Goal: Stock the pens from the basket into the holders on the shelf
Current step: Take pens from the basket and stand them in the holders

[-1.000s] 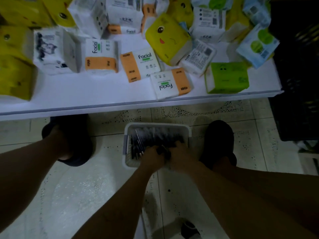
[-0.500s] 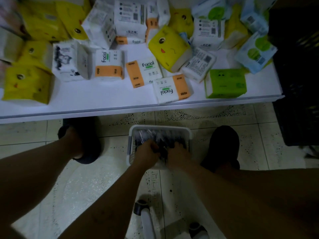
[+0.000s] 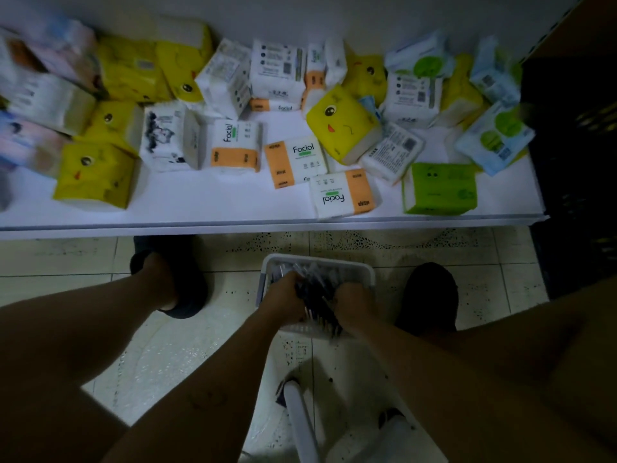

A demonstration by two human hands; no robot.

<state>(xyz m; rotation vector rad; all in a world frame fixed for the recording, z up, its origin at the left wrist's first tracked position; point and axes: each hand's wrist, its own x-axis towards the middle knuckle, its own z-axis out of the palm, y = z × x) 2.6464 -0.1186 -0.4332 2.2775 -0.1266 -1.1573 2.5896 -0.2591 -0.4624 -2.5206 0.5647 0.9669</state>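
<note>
Pens [image 3: 317, 304] now sit as one dark bundle drawn up between the two hands, over the white basket [image 3: 365, 272] on the tiled floor. A second ago they lay spread loose across its bottom and the hands were only raking through them. On the left, the left hand [image 3: 283, 295] curls round one side of the bundle. On the right, the right hand [image 3: 354, 304] closes on the other side, so both grip the same bunch and neither is free. A few pens seem to remain at the far end of the basket, though blur makes this hard to tell. The view has also tipped up, so more of the white shelf [image 3: 200, 212] shows above, strewn with facial tissue packs [image 3: 235, 145]; no pen holder is in sight on it. I judge the gathering step nearly done: the bunch looks ready to be lifted, and the holders must be sought higher up or elsewhere.
</note>
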